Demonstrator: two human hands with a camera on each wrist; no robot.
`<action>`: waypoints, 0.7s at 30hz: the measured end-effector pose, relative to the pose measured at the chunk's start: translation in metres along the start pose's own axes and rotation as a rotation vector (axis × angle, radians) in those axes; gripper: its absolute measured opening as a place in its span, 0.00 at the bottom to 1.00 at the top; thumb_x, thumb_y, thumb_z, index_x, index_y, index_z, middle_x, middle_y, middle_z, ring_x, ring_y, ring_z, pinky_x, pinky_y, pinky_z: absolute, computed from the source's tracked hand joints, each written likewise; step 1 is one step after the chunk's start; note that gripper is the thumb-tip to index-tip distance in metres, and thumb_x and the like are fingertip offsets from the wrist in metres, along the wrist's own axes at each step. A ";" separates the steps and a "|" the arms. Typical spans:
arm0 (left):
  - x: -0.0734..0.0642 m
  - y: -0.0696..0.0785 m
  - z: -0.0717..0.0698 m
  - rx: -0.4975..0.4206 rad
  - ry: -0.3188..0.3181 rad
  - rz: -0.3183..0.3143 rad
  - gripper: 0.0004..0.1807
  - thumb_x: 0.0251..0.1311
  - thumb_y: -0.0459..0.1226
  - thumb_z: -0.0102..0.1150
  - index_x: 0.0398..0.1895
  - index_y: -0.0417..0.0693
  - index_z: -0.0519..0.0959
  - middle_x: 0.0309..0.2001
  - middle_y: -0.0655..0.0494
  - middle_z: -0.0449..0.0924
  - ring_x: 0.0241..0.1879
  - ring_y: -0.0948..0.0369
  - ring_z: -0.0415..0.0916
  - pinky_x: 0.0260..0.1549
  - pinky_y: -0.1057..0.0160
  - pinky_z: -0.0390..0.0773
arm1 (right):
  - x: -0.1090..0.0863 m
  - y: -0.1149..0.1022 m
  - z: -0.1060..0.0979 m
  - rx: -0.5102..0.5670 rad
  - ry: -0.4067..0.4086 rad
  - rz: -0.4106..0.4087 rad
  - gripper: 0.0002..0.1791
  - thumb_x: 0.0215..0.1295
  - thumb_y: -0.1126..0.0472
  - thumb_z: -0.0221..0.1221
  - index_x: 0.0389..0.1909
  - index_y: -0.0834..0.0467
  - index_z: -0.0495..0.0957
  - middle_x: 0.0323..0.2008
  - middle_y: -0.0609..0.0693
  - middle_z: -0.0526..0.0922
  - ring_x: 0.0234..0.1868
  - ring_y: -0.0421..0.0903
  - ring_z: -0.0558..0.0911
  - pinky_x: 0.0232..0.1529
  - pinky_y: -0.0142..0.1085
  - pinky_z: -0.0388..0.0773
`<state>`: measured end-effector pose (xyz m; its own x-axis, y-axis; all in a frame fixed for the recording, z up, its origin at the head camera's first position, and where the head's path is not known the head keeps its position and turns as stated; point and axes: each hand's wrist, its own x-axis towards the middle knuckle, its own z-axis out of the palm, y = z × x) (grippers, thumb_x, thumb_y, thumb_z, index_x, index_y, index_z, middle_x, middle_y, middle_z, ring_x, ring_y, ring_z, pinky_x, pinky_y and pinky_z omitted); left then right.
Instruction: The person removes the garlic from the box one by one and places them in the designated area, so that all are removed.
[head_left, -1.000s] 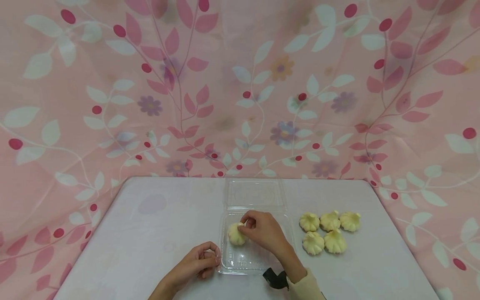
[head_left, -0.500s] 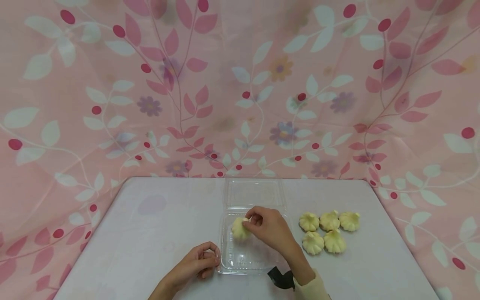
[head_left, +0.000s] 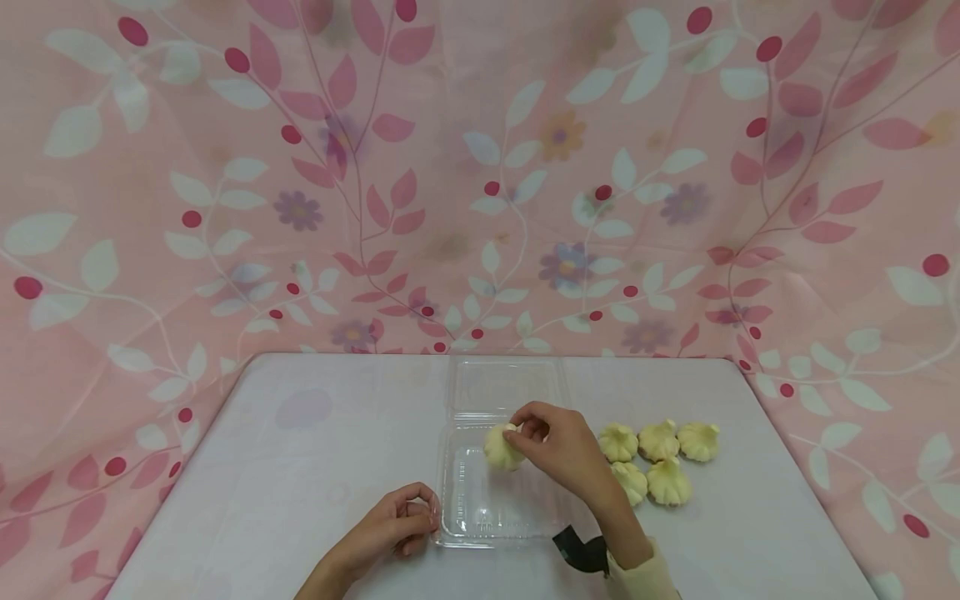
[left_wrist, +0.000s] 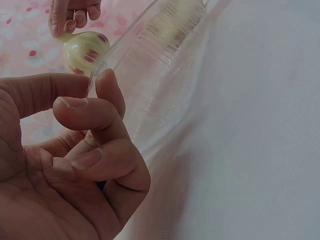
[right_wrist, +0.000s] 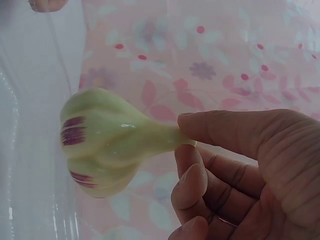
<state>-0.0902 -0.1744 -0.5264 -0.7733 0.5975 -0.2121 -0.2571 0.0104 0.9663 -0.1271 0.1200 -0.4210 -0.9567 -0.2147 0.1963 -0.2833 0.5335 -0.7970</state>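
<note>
My right hand (head_left: 562, 446) pinches a pale garlic bulb (head_left: 501, 448) by its stem, over the back part of a clear plastic clamshell box (head_left: 468, 546). In the right wrist view, thumb and fingertips meet at the stem of the bulb (right_wrist: 102, 145), which has purple streaks and a glossy surface. My left hand (head_left: 397, 521) is at the box's left front edge. The left wrist view has its curled fingers (left_wrist: 107, 120) and thumb around the clear rim (left_wrist: 120, 42). The box's lid (head_left: 510, 387) lies folded back behind the base.
Several garlic bulbs (head_left: 670, 482) sit in two rows on the white-covered table (head_left: 300, 467), right of the box; my right forearm partly overlaps one (head_left: 632, 483). A black strap (head_left: 581, 552) is by my right wrist. Pink floral cloth (head_left: 465, 183) hangs behind the table.
My right hand has moved rightward and a little farther back with the garlic bulb, from the box's left side toward its middle. My left hand has stayed at the box's edge.
</note>
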 end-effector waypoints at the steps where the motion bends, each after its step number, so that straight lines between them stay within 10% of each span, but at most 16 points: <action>1: 0.000 0.000 0.000 0.000 -0.002 0.002 0.15 0.66 0.32 0.56 0.47 0.27 0.68 0.31 0.48 0.78 0.18 0.67 0.63 0.18 0.69 0.64 | 0.000 0.000 -0.002 0.001 0.003 0.003 0.07 0.57 0.58 0.71 0.33 0.47 0.82 0.22 0.40 0.76 0.25 0.40 0.75 0.22 0.32 0.71; 21: 0.000 0.000 0.000 0.009 -0.005 0.011 0.14 0.66 0.33 0.56 0.46 0.28 0.68 0.31 0.48 0.78 0.18 0.67 0.62 0.19 0.69 0.64 | -0.011 0.009 -0.038 0.029 0.113 0.002 0.06 0.58 0.57 0.71 0.35 0.48 0.83 0.23 0.42 0.78 0.27 0.41 0.78 0.26 0.33 0.74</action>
<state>-0.0899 -0.1743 -0.5259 -0.7733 0.6016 -0.2004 -0.2428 0.0111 0.9700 -0.1220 0.1582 -0.4088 -0.9593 -0.1190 0.2562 -0.2805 0.5096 -0.8134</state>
